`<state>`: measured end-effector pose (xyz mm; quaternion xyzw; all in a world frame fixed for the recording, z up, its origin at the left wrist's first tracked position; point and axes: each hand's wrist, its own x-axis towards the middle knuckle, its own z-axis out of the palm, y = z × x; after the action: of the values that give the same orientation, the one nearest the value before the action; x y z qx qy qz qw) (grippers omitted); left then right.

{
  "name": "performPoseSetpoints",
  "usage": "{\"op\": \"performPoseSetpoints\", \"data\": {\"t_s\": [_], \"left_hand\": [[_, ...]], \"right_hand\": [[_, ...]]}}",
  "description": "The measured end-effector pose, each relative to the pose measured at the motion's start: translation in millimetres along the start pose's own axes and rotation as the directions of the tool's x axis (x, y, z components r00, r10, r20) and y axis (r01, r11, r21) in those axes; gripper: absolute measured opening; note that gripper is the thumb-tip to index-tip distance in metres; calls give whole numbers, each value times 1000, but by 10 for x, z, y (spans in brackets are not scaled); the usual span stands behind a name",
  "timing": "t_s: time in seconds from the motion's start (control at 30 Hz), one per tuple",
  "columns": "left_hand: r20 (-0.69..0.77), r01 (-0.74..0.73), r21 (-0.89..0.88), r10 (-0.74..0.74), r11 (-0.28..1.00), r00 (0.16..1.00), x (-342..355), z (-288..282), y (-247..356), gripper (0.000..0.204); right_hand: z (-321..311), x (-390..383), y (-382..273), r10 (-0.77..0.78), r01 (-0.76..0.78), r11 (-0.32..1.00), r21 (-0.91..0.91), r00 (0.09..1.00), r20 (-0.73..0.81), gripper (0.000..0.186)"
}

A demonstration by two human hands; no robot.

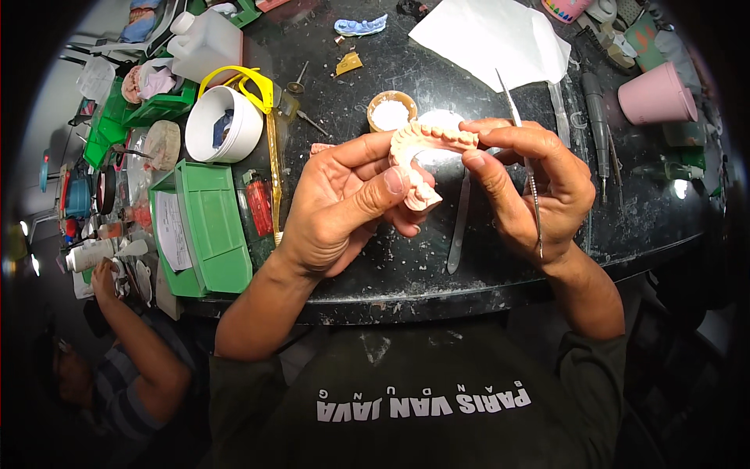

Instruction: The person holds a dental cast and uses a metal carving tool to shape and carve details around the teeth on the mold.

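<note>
A pale pink dental cast (433,137) with a curved row of teeth is gripped in my left hand (351,199), the thumb pressed on its lower arm. My right hand (539,187) holds a slim metal double-ended instrument (512,103) upright, while its fingertips touch the right end of the cast. Behind the cast stands a small brown bowl (378,100) of white powder. A flat metal spatula (455,250) lies on the dark worktop below the cast, between my hands.
A white tub (238,133), yellow glasses (264,82), green trays (223,227) and a jug (207,55) crowd the left. A white sheet (488,39), handpiece (598,125) and pink cup (656,102) are at the back and right. A co-worker (144,371) works at lower left.
</note>
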<state>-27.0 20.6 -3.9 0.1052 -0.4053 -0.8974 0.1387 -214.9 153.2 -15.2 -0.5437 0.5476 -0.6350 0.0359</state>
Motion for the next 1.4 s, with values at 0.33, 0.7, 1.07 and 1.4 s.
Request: {"op": "performPoseSetpoints", "data": {"t_s": [0.33, 0.7, 1.07, 1.4], "left_hand": [[32, -68, -79, 70, 995, 997, 6, -26, -105, 45], [-51, -77, 195, 89, 978, 995, 16, 69, -104, 77], [34, 16, -330, -5, 944, 999, 34, -99, -185, 63], [57, 101, -420, -85, 902, 995, 20, -76, -181, 64]], "right_hand": [[0, -27, -8, 36, -37, 999, 15, 997, 61, 23], [1, -40, 3, 15, -18, 999, 33, 998, 66, 23], [-50, -27, -65, -105, 103, 994, 21, 982, 155, 25], [-39, -10, -73, -202, 201, 979, 18, 970, 134, 27]]}}
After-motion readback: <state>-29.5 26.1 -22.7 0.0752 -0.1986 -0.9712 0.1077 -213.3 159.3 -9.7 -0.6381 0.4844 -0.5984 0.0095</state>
